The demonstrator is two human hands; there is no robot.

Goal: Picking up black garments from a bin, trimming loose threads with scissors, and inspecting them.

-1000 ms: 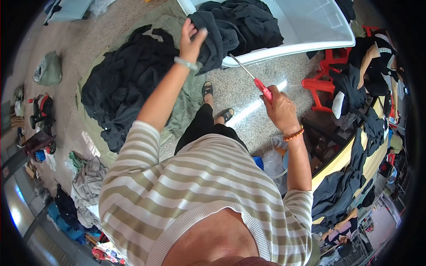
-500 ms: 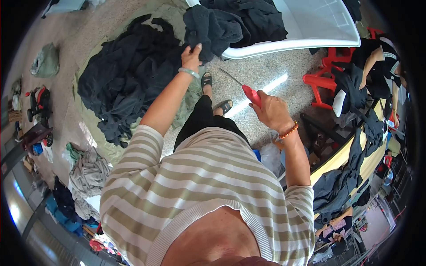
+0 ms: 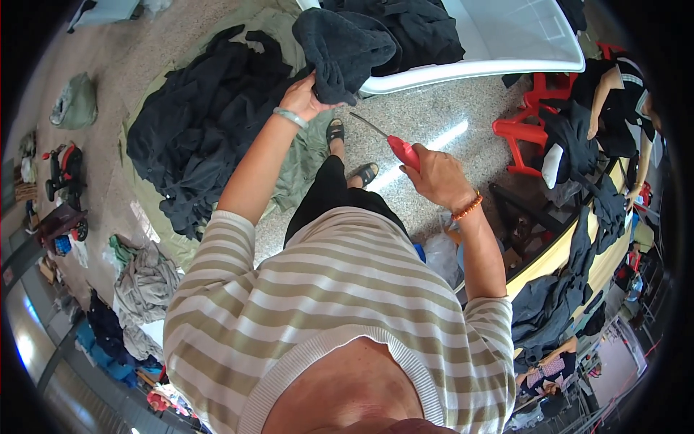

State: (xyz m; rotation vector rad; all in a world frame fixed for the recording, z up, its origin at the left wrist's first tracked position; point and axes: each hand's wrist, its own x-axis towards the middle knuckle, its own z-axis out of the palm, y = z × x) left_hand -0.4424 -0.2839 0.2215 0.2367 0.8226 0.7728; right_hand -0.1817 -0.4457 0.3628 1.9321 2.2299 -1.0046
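My left hand (image 3: 305,100) is at the near lower edge of a dark garment (image 3: 341,54), thumb on the cloth and fingers reaching beneath it. The garment bulges into a rounded fold and hangs over the left end of a white tub (image 3: 463,72). In my right hand (image 3: 441,179) is a screwdriver (image 3: 402,150) with a red handle; its thin metal shaft points up and left toward the garment, with a gap between tip and cloth. More dark clothes (image 3: 423,40) lie in the tub, partly hidden behind the garment.
A large heap of dark clothes (image 3: 202,130) lies on a green sheet to my left. Red stools (image 3: 522,137) and a seated person (image 3: 611,108) are at the right, beside a wooden table (image 3: 607,253) strewn with dark garments. Plastic bags (image 3: 442,257) sit near my right side.
My left hand has shifted slightly left and down and turned, with its fingers now under the cloth. The garment fold has opened out rounder. The screwdriver has moved a little left.
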